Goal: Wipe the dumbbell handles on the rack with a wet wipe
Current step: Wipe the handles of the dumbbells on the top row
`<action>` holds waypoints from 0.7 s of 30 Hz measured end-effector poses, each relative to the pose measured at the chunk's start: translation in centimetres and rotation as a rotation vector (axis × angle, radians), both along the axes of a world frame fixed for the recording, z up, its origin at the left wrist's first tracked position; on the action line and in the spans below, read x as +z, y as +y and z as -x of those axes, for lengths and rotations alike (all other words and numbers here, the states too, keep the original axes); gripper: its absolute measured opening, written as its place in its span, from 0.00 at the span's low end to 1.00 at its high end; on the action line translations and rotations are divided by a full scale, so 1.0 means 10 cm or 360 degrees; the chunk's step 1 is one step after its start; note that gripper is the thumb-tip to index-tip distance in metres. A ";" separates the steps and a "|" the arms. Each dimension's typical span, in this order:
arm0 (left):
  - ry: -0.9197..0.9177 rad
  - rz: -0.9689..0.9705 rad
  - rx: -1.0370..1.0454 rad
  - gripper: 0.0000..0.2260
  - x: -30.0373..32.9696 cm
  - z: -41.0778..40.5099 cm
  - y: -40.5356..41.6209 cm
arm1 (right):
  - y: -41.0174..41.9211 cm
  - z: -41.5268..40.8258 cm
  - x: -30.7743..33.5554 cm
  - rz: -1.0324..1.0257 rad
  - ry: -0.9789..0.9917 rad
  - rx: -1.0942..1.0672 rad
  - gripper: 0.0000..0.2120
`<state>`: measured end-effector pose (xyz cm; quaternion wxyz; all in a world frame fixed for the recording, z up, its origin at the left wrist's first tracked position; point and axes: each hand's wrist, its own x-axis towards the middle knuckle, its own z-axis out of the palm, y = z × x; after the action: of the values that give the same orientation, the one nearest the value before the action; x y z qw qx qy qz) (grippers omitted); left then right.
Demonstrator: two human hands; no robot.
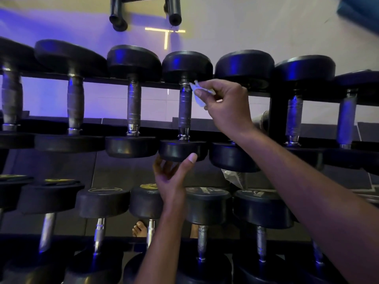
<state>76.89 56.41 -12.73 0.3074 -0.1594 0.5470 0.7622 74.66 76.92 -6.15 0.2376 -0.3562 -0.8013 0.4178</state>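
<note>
Keep your left hand (171, 177), thumb and curled fingers bracing the dumbbell's (184, 105) near head on the upper rack (276, 111), while your right hand (225, 101), pinching the wet wipe (198, 93) beside the handle's far end, wraps it fully before stroking toward you.

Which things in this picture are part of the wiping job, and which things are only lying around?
Part of the job:
- wet wipe, pinched in the right hand
- dumbbell handle on the upper rack row
- left hand, gripping that dumbbell's near head

Only lying around:
- crumpled plastic wrapper
- two black wall pegs
</note>
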 end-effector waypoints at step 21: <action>-0.0323 0.0110 -0.0437 0.44 0.15 0.14 -0.16 | -0.19 0.22 -0.02 -0.0652 -0.0105 0.0023 0.05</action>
<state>75.46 54.84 -11.20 0.4566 -0.1699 0.5557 0.6737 72.50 74.99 -6.37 0.2757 -0.3081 -0.8794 0.2360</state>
